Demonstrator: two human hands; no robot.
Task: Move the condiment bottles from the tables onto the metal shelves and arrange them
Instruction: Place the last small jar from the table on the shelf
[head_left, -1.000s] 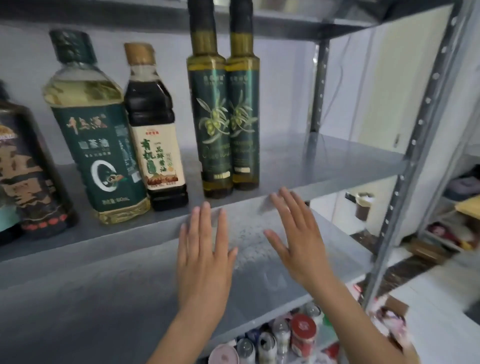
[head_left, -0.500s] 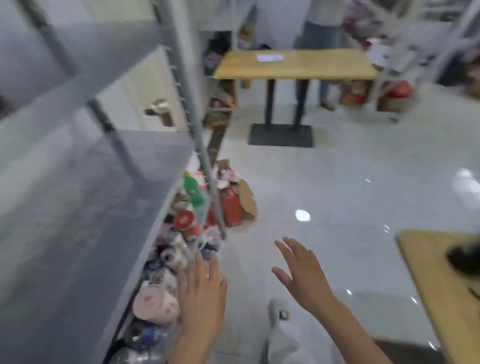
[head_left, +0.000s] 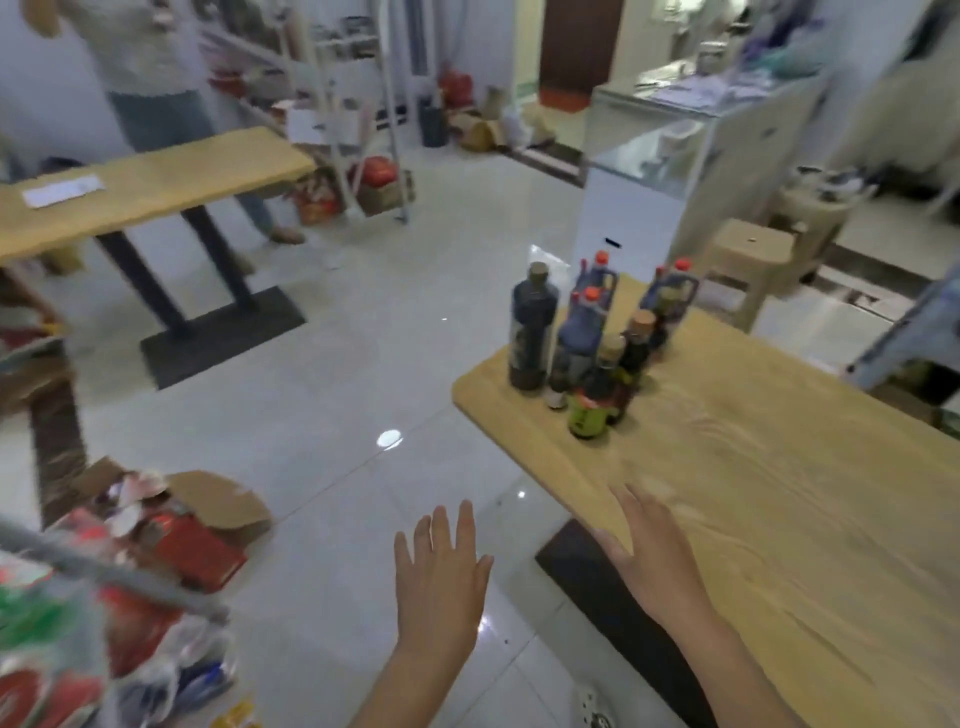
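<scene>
Condiment bottles (head_left: 582, 338) stand clustered at the far corner of the bench (head_left: 779, 519). Left grip (head_left: 441, 571) and right grip (head_left: 652, 566) hold nothing, both spread. Best take an outer bottle first, so neighbours stay upright.

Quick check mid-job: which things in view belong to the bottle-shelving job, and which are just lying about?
Job: the bottle cluster on the near wooden table, including the tall dark bottle and red-capped jugs; left hand and right hand, both empty.

Lying about: far table with its paper slip; open cardboard box on the floor; beige stool; glass counter.
</scene>
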